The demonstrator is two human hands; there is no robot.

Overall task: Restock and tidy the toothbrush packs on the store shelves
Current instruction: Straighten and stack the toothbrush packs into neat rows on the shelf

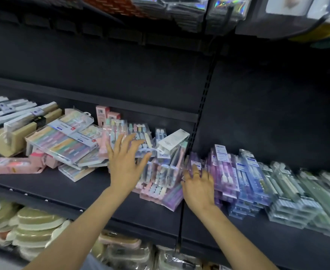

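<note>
Two shelves: black store shelf [66, 190] runs the full width, split by a slotted upright [203, 106]; its front edge lies bare below both hands, with open room at the front left; a lower shelf of pale green and cream goods [33, 228] is cut off at the bottom edge
Toothbrush packs: clear toothbrush packs [160, 172] lie jumbled at the middle of the shelf; neater stacks, purple through blue to green [257, 184], run along the right half to the frame's cut-off right edge; print on all labels is too blurred to read
Large pack: a pastel multi-pack [62, 141] sits tilted on others toward the back left, beside a tan box [14, 137] partly out of view
Left hand: left hand [125, 162] is blurred, fingers straight and spread over the jumbled packs; touching or just above, cannot tell
Right hand: right hand [199, 188] lies palm down against the purple packs, fingers apart; fingertips hidden among the packs; a ring [196, 173] on one finger
</note>
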